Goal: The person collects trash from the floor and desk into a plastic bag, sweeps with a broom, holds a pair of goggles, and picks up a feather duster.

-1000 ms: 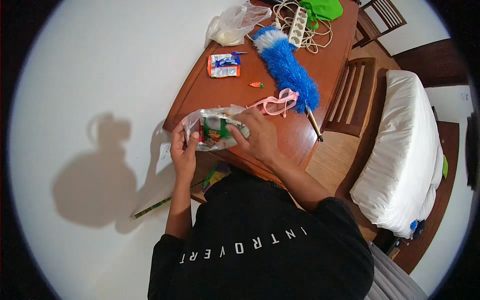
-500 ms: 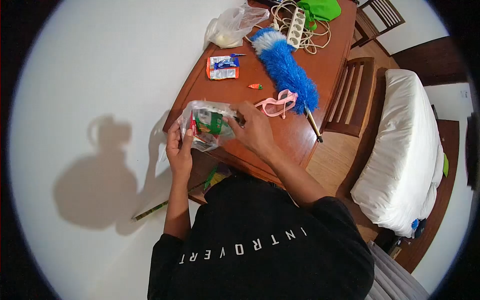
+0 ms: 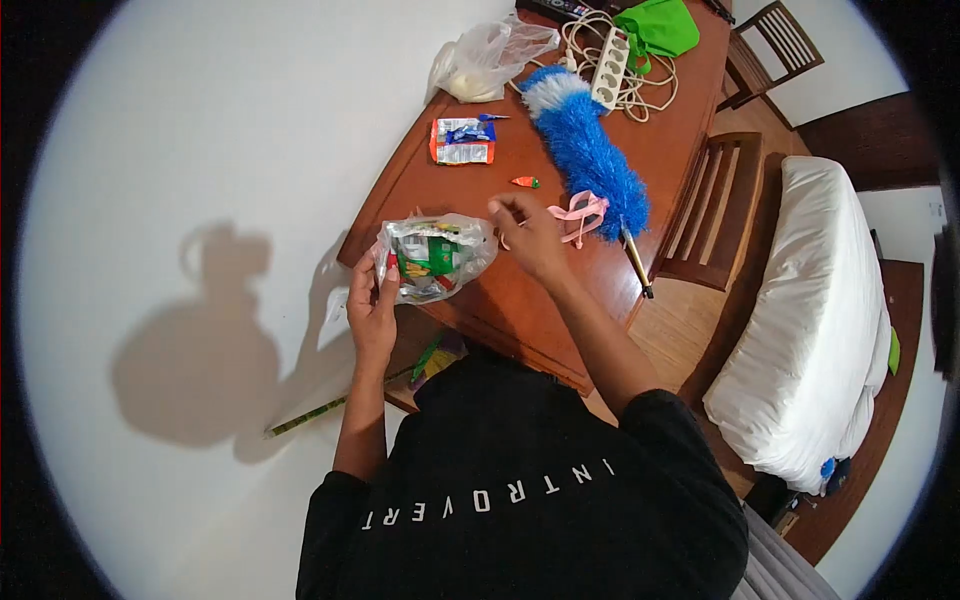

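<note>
My left hand (image 3: 372, 308) is closed on the left edge of a clear plastic bag (image 3: 468, 262), thumb in front. Inside the bag lie crumpled packets, among them a green wrapper (image 3: 432, 256) and bits of red and silver. Just right of the bag's mouth is my right hand (image 3: 528, 238), its fingers bent with thumb and index apart and nothing visible between them. Close beyond that hand lie a pink strap-like item (image 3: 582, 214) and a small orange-and-green wrapper (image 3: 525, 182).
On the brown wooden table (image 3: 400, 190) are an orange-and-silver packet (image 3: 463, 142), a white plastic bag (image 3: 478, 72), a blue-and-white duster (image 3: 590, 145), a power strip (image 3: 610, 70) and a green bag (image 3: 660, 28). A wooden chair (image 3: 712, 212) stands at the right edge.
My right hand has come away from the bag and moved right. The bag's mouth now spreads wider, showing more of the wrappers. The camera view has shifted slightly.
</note>
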Tool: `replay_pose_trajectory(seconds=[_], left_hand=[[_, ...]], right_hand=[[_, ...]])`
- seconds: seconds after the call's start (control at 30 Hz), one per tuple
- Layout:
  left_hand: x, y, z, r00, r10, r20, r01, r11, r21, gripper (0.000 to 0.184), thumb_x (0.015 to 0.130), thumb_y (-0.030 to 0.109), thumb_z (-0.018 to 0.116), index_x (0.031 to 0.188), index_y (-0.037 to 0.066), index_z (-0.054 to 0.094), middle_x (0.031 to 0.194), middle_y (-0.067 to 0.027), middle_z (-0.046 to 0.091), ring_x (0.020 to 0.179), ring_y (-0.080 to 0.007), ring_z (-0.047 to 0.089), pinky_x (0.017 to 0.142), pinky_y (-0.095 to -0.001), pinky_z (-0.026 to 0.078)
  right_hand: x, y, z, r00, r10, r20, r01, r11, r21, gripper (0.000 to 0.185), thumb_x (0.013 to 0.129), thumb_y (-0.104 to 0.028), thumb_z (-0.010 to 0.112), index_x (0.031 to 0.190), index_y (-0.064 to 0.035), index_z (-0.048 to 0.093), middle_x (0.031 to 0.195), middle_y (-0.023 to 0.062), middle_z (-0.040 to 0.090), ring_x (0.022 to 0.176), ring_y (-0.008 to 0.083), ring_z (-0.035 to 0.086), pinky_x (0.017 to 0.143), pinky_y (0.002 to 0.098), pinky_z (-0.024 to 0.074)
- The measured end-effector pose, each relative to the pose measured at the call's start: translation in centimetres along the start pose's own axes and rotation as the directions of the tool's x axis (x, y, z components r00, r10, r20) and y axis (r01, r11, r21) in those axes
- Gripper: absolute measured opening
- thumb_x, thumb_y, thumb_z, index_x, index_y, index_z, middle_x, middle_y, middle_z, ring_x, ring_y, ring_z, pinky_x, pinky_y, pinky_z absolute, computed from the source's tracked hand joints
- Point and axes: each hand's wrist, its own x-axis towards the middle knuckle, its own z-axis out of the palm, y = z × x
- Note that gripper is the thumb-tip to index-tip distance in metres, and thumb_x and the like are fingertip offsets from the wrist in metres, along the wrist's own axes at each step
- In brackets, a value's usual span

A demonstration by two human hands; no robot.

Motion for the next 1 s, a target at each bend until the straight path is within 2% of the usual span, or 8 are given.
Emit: replay_pose_trajectory(seconds=[0.07,0.1,0.17,0.4,0.6,0.77,0.9,1.0], left_hand=[[-0.1,-0.2,-0.1,1.000,0.007,-0.015,-0.007,1.000,0.018,0.038,0.090,0.010,0.055,0.125,-0.002,0.044,0.124,-0.0106,0.052,0.112,-0.0147,0.049,0.095,-0.0278,0.038],[-0.1,-0.6,-0.2,1.000,0.011,-0.010,-0.010,0.999,0.044,0.038,0.090,0.010,0.055,0.125,-0.002,0.044,0.124,-0.0106,0.052,0.112,-0.0149,0.049,0.095,-0.0281,0.038],[-0.3,-0.4,-0.1,0.999,-0.028,0.022,0.028,0.999,0.043,0.038,0.090,0.011,0.055,0.126,-0.001,0.045,0.125,-0.0106,0.051,0.113,-0.0159,0.048,0.096,-0.0292,0.037],[0.1,-0.7,1.0,0.998,0.009,0.057,-0.016,0.994,0.110,0.036,0.090,0.013,0.056,0.122,-0.002,0.047,0.121,-0.0119,0.052,0.111,-0.0164,0.049,0.096,-0.0300,0.036],[0.3,-0.9,1.0,1.000,-0.026,0.009,0.024,0.983,0.184,0.034,0.090,0.013,0.055,0.120,-0.003,0.048,0.117,-0.0120,0.054,0.110,-0.0168,0.049,0.095,-0.0302,0.037],[0.2,-0.1,1.3,0.994,-0.106,-0.002,0.105,0.982,0.157,0.034,0.090,0.014,0.055,0.119,-0.004,0.049,0.115,-0.0119,0.054,0.108,-0.0166,0.049,0.094,-0.0299,0.037],[0.2,-0.3,1.1,0.992,-0.128,-0.014,0.128,0.977,0.168,0.034,0.090,0.014,0.055,0.120,-0.003,0.049,0.115,-0.0118,0.054,0.108,-0.0163,0.050,0.094,-0.0295,0.037],[0.3,-0.8,1.0,0.985,-0.168,-0.036,0.172,0.974,0.149,0.034,0.090,0.013,0.055,0.120,-0.003,0.048,0.115,-0.0119,0.054,0.108,-0.0161,0.049,0.094,-0.0293,0.037]], right_hand=[[1.6,0.9,-1.4,0.978,-0.128,-0.165,0.036,0.881,-0.472,0.026,0.083,-0.024,0.061,0.096,-0.0011,0.062,0.096,0.0161,0.058,0.084,0.0277,0.062,0.073,0.0379,0.0488],[2.6,2.2,-2.1,0.979,-0.128,-0.161,0.038,0.882,-0.470,0.026,0.083,-0.024,0.061,0.096,-0.0011,0.062,0.096,0.0161,0.058,0.084,0.0277,0.062,0.073,0.0379,0.0488],[4.4,5.0,-3.0,0.950,-0.291,-0.110,0.120,0.669,-0.734,0.029,0.081,-0.022,0.061,0.102,-0.0023,0.059,0.102,0.0177,0.057,0.086,0.0328,0.062,0.074,0.0419,0.0494],[6.7,6.2,-3.0,0.995,-0.009,-0.104,-0.085,0.507,-0.858,0.036,0.079,-0.015,0.059,0.113,-0.0052,0.052,0.107,0.0181,0.054,0.090,0.0360,0.061,0.074,0.0452,0.0500],[8.6,6.6,-3.7,0.998,0.060,-0.002,-0.029,0.450,-0.892,0.019,0.077,-0.012,0.059,0.095,-0.0061,0.058,0.113,0.0148,0.050,0.093,0.0358,0.059,0.075,0.0430,0.0501],[12.5,6.2,-3.8,0.966,-0.259,-0.001,0.137,0.514,-0.847,0.018,0.076,-0.017,0.062,0.092,-0.0087,0.062,0.121,0.0144,0.048,0.114,0.0377,0.043,0.087,0.0417,0.0443],[16.0,4.8,-2.7,0.940,-0.340,0.005,0.207,0.562,-0.801,0.012,0.075,-0.015,0.063,0.086,-0.0091,0.063,0.132,0.0149,0.041,0.116,0.0384,0.041,0.095,0.0442,0.0387],[17.3,4.7,-1.3,0.944,-0.290,0.156,0.271,0.414,-0.869,0.019,0.077,-0.021,0.061,0.093,-0.0101,0.064,0.138,0.0116,0.037,0.121,0.0372,0.038,0.095,0.0509,0.0367]])
